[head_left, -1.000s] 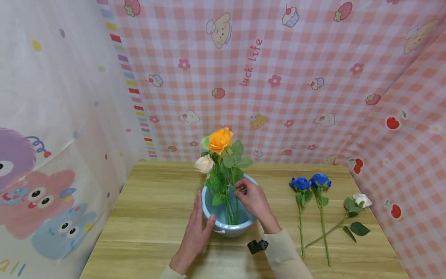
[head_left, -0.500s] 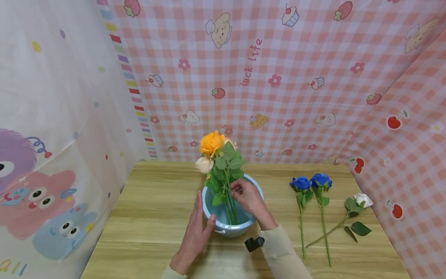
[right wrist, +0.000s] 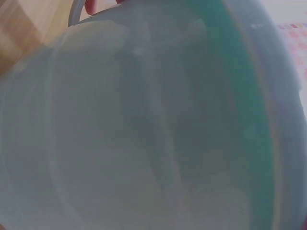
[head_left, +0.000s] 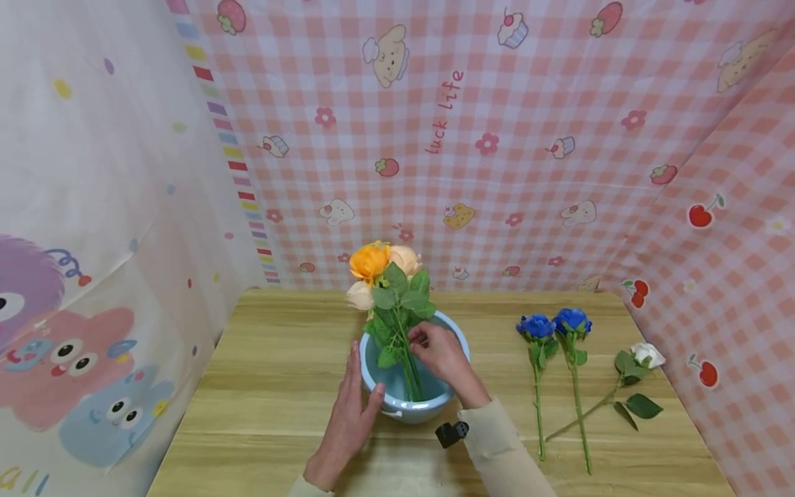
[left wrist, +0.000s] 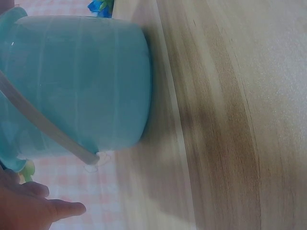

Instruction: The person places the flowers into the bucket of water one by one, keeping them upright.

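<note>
A light blue bucket (head_left: pixel 464 342) stands on the wooden table, holding an orange rose (head_left: pixel 369 261), a peach rose (head_left: pixel 406 259) and a cream rosebud (head_left: pixel 359 295) among green leaves. My left hand (head_left: pixel 349 417) rests along the bucket's left side, fingers straight and thumb near the rim. Over the opening, my right hand (head_left: pixel 442 353) pinches a green rose stem; which bloom it carries I cannot tell. The left wrist view shows the bucket wall (left wrist: pixel 81 86), its pale handle (left wrist: pixel 48 125) and part of my left hand (left wrist: pixel 31 207). Bucket wall (right wrist: pixel 120 124) fills most of the right wrist view.
To the right on the table (head_left: pixel 279 359) lie two blue roses (head_left: pixel 573 322) and a white rose (head_left: pixel 647 355), their stems crossing. A pink checked cloth (head_left: pixel 491 186) hangs behind the table. A black device (head_left: pixel 451 434) sits at my right wrist.
My right hand has shifted slightly left with the stem. The orange rose has swung left and lower, and the peach rose now shows beside it. My left hand has stayed put.
</note>
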The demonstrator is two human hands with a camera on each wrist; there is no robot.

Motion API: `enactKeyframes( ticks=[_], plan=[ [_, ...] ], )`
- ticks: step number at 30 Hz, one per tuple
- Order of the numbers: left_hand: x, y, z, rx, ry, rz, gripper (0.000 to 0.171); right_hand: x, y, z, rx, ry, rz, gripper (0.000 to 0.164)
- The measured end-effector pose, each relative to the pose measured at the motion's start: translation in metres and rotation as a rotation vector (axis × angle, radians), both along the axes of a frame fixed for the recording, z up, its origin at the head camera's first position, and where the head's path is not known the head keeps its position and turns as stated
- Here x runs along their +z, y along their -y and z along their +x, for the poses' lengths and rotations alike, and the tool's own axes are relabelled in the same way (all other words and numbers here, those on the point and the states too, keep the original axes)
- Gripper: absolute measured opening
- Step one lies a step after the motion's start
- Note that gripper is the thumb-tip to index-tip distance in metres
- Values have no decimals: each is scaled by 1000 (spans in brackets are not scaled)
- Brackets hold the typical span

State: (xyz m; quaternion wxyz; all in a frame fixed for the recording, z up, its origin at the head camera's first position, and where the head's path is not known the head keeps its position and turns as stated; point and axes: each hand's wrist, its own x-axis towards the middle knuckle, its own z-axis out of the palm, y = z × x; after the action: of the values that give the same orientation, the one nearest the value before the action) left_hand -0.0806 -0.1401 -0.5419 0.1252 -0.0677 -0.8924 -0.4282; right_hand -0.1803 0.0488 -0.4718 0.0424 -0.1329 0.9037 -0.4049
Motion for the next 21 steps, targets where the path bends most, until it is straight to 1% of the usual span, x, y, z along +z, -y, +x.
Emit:
enactKeyframes(
  ticks=[2, 5, 8, 12, 16, 21],
  plan=[
    [0, -1, 1, 0, 1, -1, 81, 1, -2, 3, -7, 1, -15, 15],
    [0, -1, 2, 0, 8, 3, 81, 4, -7, 8, -23, -13, -67, 17],
    [0, -2, 2, 1, 12, 7, 81, 6, -12, 14, -37, -35, -153, 19],
    [0, -1, 1, 0, 16, 9, 81, 9, -20, 20, -59, -38, -283, 21],
    [0, -1, 0, -2, 19, 19, 82, 11, -29, 25, -111, -31, -381, 22],
    [-1, -2, 0, 0, 25, 30, 82, 15, -42, 31, -184, -11, -473, 23]
  ],
)
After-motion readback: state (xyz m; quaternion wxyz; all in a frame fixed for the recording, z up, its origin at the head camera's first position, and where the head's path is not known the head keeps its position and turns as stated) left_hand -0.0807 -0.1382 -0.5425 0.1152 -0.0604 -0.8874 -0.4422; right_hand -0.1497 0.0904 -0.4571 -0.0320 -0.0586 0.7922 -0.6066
